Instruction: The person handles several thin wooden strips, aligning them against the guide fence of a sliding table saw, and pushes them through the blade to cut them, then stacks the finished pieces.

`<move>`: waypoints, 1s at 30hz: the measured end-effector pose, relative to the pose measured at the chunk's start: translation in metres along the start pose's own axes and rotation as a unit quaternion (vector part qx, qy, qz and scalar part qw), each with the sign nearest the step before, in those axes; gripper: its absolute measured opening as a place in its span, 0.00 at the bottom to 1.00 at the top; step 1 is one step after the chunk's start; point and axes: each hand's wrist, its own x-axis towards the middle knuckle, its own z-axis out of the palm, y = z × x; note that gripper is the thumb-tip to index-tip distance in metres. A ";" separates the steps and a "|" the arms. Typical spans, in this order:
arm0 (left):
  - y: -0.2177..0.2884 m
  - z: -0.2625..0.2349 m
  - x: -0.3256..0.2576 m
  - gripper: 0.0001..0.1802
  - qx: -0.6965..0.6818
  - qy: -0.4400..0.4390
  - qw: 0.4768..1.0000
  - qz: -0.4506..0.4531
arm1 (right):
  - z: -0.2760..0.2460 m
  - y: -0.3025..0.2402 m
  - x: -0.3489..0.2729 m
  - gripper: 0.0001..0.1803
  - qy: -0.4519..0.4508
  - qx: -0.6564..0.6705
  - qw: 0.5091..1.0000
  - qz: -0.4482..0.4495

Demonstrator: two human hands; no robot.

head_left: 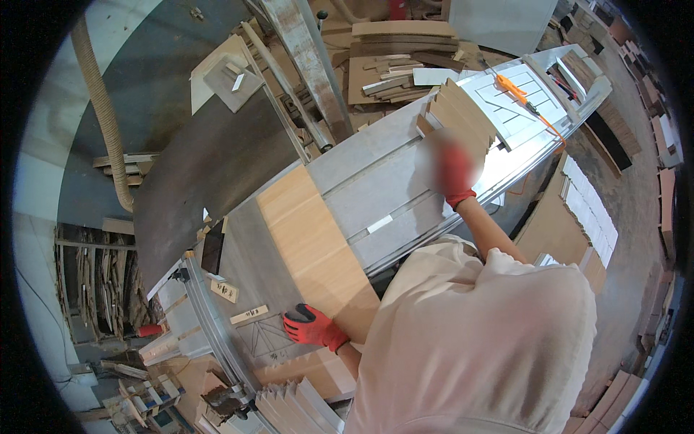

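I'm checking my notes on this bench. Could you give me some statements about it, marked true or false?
1. The left hand and right hand are both gloved in red. True.
2. The left hand grips the corrugated hose. False: its fingers are spread over the gray tabletop.
3. A pale wooden board lies between the hands. True.
4. The right hand lies on that board. False: it is by the brown boards, too blurred to show contact.
5. An orange-handled tool lies above and right of the right hand in the picture. True.
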 end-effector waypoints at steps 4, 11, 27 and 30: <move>0.001 0.001 0.000 0.25 0.004 0.007 1.000 0.003 | -0.010 -0.019 0.003 0.16 -0.136 0.197 0.970 -0.032; -0.003 0.003 -0.004 0.24 0.021 0.009 0.999 0.026 | -0.029 -0.013 0.027 0.20 -0.238 0.301 0.920 0.082; -0.002 0.003 0.001 0.30 0.038 -0.031 0.999 0.021 | 0.152 0.391 0.148 0.12 -0.122 -0.154 0.970 0.144; -0.001 -0.001 0.000 0.30 0.030 -0.031 0.999 -0.005 | 0.138 0.405 0.153 0.20 -0.118 -0.001 0.976 0.186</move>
